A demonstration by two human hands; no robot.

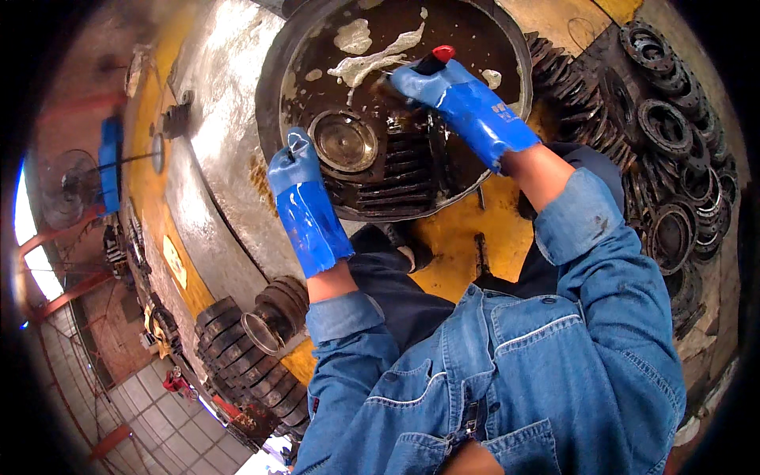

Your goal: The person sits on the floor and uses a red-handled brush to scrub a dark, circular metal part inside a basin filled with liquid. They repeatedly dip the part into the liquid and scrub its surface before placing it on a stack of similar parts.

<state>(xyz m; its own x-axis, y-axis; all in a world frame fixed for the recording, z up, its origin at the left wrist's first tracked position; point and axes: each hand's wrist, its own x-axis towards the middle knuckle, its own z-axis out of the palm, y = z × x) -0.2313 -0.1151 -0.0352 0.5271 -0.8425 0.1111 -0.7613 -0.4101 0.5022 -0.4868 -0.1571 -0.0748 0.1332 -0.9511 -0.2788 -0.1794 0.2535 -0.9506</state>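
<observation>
Dark ridged parts (245, 356) lay at the lower left. The blue-gloved left hand (295, 168) was curled by the rim of a big round tub (269, 95); I could not tell if its fingers held anything. A round metal part (345, 141) sat in the tub, at the upper middle. The blue-gloved right hand (432, 84) had its fingers wrapped around a red-tipped black handle (431, 64), over the tub. Dirty rings (665, 127) were piled at the far right.

Strong glare whitens the grey floor (226, 63) beside the round tub (269, 95), and highlights streak the left blue glove (307, 218). Openings (43, 271) at the left burn out; the fan (71, 186) looks hazy. Fisheye edges bend into black corners.
</observation>
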